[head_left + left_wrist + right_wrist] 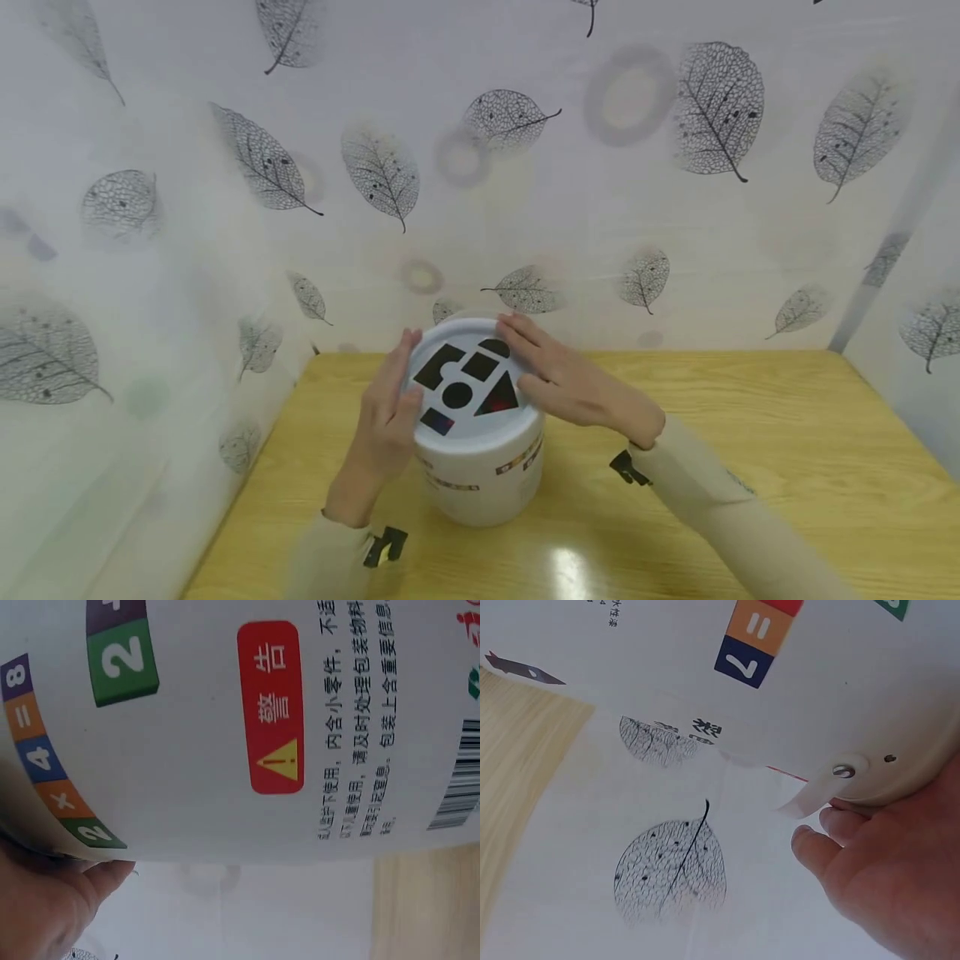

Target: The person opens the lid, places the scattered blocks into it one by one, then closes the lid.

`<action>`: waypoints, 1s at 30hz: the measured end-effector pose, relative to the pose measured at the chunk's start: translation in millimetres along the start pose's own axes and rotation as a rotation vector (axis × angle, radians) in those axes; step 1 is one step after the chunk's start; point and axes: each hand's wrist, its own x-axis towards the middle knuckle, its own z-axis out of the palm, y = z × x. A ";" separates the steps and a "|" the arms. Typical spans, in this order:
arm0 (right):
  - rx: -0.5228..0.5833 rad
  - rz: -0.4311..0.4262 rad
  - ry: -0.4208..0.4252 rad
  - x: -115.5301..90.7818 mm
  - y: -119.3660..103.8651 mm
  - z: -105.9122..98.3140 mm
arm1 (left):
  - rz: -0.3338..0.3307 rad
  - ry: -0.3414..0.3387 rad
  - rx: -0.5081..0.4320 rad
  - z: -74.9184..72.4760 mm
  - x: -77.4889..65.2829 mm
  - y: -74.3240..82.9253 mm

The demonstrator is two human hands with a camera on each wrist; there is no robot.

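Note:
A white bucket (483, 492) stands upright on the table, with a round pale lid (480, 425) on top. Dark shapes mark the lid: a circle, a triangle, an arch and several others. My left hand (386, 417) holds the lid's left edge, its fingers along the outer rim and its thumb on the near left side. At the far right edge, my right hand (566, 379) grips the rim with its fingers reaching over. Coloured number tiles and a red warning label (274, 709) are printed on the bucket wall. A pale handle strap (817, 791) hangs from a pin under the right hand.
The wood-grain table (712, 417) extends to both sides of the bucket. Behind and to the left hangs a whitish curtain (555, 200) printed with skeleton leaves. Dark clips or straps (386, 547) show by both sleeves.

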 end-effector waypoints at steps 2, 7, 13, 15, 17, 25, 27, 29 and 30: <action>0.006 0.001 0.015 -5.2 4.3 -3.0 | -0.027 -0.008 -0.001 7.3 0.9 6.1; 0.005 0.021 0.048 -21.2 17.1 -11.1 | -0.035 -0.025 -0.039 28.5 5.6 18.0; 0.012 0.036 0.084 -40.9 34.5 -20.5 | -0.037 -0.039 -0.065 52.9 7.5 34.9; 0.024 0.030 0.096 -46.7 39.5 -23.6 | -0.048 -0.043 -0.068 59.9 7.5 41.6; 0.040 0.025 0.102 -52.1 44.2 -26.7 | -0.066 -0.052 -0.077 66.4 6.6 48.6; 0.065 -0.025 0.121 -62.7 57.7 -34.5 | -0.115 -0.023 -0.071 83.7 4.5 67.7; 0.075 -0.037 0.133 -63.9 60.1 -33.9 | -0.129 -0.033 -0.083 84.0 4.1 67.8; 0.085 -0.042 0.156 -65.7 62.8 -31.7 | -0.153 -0.067 -0.111 80.6 3.0 65.3; 0.090 -0.035 0.171 -67.6 64.4 -30.4 | -0.161 -0.084 -0.125 77.3 2.0 63.0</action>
